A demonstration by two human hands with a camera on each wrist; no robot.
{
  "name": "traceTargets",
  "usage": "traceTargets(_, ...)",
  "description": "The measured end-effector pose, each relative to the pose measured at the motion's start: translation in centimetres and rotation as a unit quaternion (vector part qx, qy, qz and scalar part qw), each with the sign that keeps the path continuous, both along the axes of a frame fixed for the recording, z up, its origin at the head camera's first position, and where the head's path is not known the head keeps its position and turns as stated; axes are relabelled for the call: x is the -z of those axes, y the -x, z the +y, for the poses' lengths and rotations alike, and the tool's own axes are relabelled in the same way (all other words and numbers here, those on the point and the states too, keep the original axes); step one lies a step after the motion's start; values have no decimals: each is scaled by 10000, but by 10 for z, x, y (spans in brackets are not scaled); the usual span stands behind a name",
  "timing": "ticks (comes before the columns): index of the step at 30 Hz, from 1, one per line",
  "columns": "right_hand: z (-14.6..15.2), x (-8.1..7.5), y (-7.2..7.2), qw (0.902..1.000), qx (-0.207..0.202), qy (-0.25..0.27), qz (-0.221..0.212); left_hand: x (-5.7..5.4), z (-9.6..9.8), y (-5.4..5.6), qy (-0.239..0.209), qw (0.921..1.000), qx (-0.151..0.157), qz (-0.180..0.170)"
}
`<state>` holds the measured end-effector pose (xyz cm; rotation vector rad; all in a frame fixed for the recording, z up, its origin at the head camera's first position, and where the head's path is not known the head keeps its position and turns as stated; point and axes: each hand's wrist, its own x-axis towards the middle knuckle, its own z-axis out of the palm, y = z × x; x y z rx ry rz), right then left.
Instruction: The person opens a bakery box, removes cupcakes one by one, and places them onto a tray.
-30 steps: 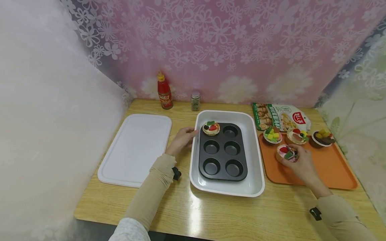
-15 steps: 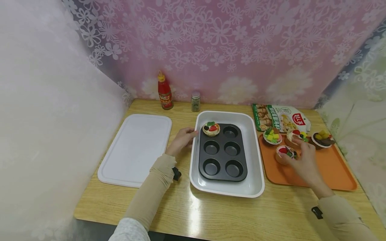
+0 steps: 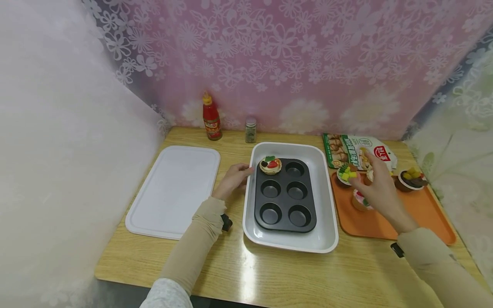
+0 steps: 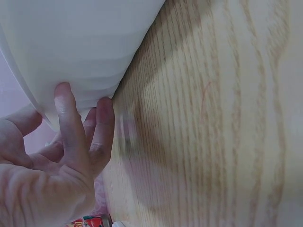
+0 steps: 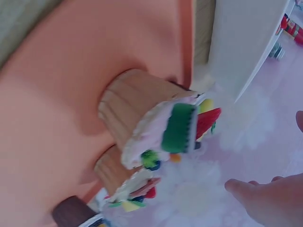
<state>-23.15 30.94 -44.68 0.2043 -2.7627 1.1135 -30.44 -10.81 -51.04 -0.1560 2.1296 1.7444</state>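
Observation:
My left hand holds the left rim of a white rectangular tray; in the left wrist view its fingers lie against the outer wall. Inside the tray sits a dark muffin tin, with a fruit-topped cupcake in its back left cup. My right hand, thumb and fingers apart, hovers above several cupcakes on an orange tray. Its thumb is by the yellow-topped cupcake. Below the hand stands a pink-cream cupcake, with a tan-cased cupcake behind it.
A chocolate cupcake stands at the orange tray's back right. Behind that tray lies a green and white food packet. A white board is at left; a red sauce bottle and small spice jar stand behind.
My right hand has let go of the pink-cream cupcake, which stays on the orange tray, and has moved back and left toward the yellow-topped one. The left hand keeps its place.

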Motion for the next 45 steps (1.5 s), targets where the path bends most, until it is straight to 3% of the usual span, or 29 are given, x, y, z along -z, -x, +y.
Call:
traceTargets(8, -22, -7, 14, 9988, -275, -125, -390, 2, -1, -1, -33, 9999, -40, 90)
traceTargets(20, -55, -19, 31, 9942, -701, -512, -629, 2, 0, -2, -107, 9999, -23, 34)
traceTargets(29, -78, -18, 47, 9906, -1018, -685, -611, -1, 0, -2, 46, 9999, -12, 115)
traceTargets(45, -107, -12, 61, 9849, -1189, -901, -879, 2, -2, -1, -39, 9999, -6, 141)
